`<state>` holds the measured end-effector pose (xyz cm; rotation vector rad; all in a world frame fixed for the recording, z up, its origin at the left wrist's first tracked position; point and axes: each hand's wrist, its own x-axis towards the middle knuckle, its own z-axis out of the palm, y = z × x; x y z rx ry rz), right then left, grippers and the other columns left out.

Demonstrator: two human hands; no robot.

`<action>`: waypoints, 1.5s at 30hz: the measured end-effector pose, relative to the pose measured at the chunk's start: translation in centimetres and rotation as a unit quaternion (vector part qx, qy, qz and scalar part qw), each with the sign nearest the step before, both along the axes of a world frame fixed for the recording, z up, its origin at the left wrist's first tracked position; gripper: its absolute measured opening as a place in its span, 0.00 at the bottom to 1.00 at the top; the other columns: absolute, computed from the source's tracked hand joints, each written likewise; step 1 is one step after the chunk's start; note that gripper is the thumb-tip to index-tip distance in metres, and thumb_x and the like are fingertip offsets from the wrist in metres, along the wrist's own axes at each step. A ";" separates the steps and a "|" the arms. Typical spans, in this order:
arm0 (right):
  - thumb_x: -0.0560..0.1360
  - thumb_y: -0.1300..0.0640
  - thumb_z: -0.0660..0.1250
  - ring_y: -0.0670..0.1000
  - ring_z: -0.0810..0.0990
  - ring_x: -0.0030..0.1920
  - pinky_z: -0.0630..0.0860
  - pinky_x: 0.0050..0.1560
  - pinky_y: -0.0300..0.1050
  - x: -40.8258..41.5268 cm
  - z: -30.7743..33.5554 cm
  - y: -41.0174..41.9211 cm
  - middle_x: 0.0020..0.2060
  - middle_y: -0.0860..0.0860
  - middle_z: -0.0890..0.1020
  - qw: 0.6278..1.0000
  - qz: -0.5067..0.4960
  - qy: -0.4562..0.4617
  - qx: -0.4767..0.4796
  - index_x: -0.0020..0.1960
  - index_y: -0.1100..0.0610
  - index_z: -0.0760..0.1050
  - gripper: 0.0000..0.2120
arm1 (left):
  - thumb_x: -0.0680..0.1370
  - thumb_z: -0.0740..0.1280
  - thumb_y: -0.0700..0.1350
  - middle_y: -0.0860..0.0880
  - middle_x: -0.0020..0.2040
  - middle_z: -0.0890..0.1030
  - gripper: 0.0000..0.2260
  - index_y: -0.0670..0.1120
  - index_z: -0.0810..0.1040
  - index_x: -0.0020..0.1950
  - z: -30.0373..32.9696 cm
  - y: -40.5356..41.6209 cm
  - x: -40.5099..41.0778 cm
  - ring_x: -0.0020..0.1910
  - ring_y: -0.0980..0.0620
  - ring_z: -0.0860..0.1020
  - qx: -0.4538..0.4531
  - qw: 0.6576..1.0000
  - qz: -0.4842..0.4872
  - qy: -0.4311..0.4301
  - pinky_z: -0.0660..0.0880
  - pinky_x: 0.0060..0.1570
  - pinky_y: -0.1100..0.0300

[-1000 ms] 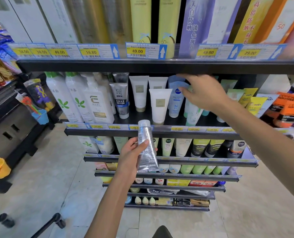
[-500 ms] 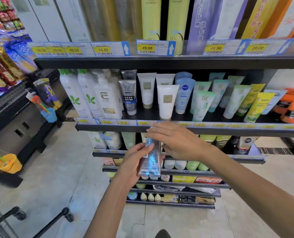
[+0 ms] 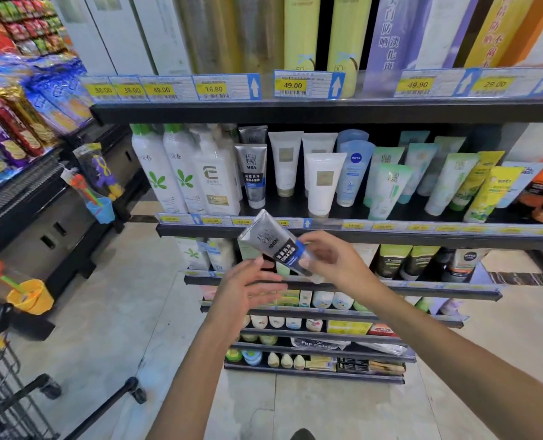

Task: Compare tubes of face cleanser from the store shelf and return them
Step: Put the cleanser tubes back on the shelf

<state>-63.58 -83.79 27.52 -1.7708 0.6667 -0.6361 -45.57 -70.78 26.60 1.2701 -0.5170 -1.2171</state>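
We see that the grey men's cleanser tube (image 3: 274,244) has just changed hands: half a second ago our left hand (image 3: 243,289) gripped it upright while the right came in over its top, and now our right hand (image 3: 330,260) pinches it at the cap end, with the tube tilted so its crimped end points toward ten o'clock and its printed face is turned up to us. The left hand has let go and lies open with straight fingers at about seven o'clock from the tube, just below it; whether the fingertips brush the tube we cannot tell. A second ago the right hand was up on the middle shelf (image 3: 359,231) among the pale tubes; it holds none of them now, so we judge that one is already returned. The tube hangs in front of the shelf's price strip, not resting on anything. Its matching grey tube (image 3: 251,174) stands on the shelf at twelve o'clock from the one in hand, beside the white tubes (image 3: 321,184), so we judge that putting it back there is the step ahead.
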 end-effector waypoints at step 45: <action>0.73 0.61 0.78 0.46 0.83 0.54 0.78 0.59 0.45 15.5 5.3 -2.7 0.53 0.45 0.85 0.973 -0.224 -0.045 -0.042 0.61 0.48 0.76 0.21 | 0.81 0.69 0.50 0.50 0.55 0.84 0.10 0.48 0.80 0.60 -1.8 -7.1 17.2 0.56 0.47 0.78 -0.032 0.636 -0.001 -0.771 0.69 0.57 0.50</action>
